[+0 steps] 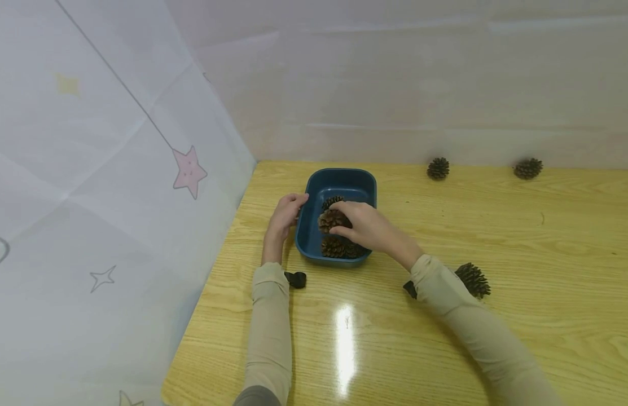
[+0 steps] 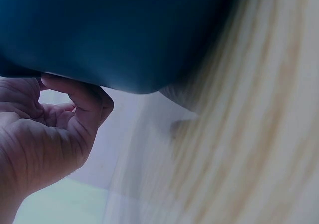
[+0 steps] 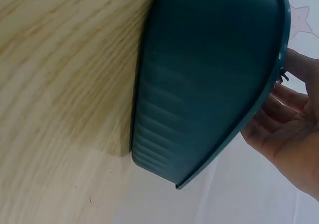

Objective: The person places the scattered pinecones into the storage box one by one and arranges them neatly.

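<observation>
"Where is the pine cone point(image 1: 328, 221)?"

"At the tips of the right hand point(image 1: 370, 226), pinched between thumb and fingers, inside the blue bin point(image 1: 341, 179)."

"Its long axis?"

"I can't tell; it looks roundish. The bin's runs away from the person."

"And the left hand point(image 1: 285, 217)?"

"Farther from that cone, left of the pinching fingers, gripping the bin's side rim."

"Around them?"

"A dark cone point(image 1: 333, 200) just beyond the right fingertips, a second cone point(image 1: 334, 247) just below; well right of them, a loose cone point(image 1: 473, 279) on the table point(image 1: 547, 237)."
</observation>
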Motion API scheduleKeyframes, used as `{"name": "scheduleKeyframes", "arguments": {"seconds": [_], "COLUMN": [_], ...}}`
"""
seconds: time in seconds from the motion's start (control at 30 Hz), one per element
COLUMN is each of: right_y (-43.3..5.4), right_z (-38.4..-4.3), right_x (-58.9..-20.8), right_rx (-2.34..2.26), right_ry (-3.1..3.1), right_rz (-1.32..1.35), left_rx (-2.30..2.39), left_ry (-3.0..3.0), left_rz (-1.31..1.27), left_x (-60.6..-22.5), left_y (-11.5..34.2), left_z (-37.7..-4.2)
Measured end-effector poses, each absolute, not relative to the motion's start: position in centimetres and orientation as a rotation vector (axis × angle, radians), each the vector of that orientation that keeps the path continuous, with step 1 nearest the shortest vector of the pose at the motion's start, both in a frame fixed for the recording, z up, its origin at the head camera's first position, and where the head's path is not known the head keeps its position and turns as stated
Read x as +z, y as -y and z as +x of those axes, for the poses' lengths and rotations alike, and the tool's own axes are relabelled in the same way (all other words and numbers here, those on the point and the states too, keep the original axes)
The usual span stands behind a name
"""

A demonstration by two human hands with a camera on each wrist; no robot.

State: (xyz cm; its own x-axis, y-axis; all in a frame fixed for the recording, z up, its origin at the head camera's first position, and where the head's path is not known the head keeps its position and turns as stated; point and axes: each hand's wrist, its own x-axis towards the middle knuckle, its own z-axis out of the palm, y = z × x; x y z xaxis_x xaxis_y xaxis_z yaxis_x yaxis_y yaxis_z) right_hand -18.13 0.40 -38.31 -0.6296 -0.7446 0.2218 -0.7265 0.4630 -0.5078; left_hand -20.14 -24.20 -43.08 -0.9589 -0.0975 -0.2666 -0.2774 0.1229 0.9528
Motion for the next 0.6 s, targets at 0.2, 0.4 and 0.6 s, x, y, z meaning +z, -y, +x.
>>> {"name": "scheduleKeyframes", "arguments": {"seconds": [0.2, 0.4, 0.6], "right_y": [0.2, 0.8, 0.9], "right_z": [-18.3, -18.5, -18.6], "right_x": [-38.7, -39.1, -39.4], "right_rx": [-0.845, -0.778, -0.69], "right_ry": [-2.67, -2.707, -2.771], "right_rz": [-1.286, -1.279, -1.28], "left_rx": [1.955, 1.953, 1.951], "left_ry": [-2.25, -2.249, -2.253], "left_rz": [-0.383, -0.391, -0.398], "left_x": [-43.0, -43.1, -43.1], "left_y": [24.2, 24.1, 24.0], "left_z": [-20.2, -20.1, -20.0]}}
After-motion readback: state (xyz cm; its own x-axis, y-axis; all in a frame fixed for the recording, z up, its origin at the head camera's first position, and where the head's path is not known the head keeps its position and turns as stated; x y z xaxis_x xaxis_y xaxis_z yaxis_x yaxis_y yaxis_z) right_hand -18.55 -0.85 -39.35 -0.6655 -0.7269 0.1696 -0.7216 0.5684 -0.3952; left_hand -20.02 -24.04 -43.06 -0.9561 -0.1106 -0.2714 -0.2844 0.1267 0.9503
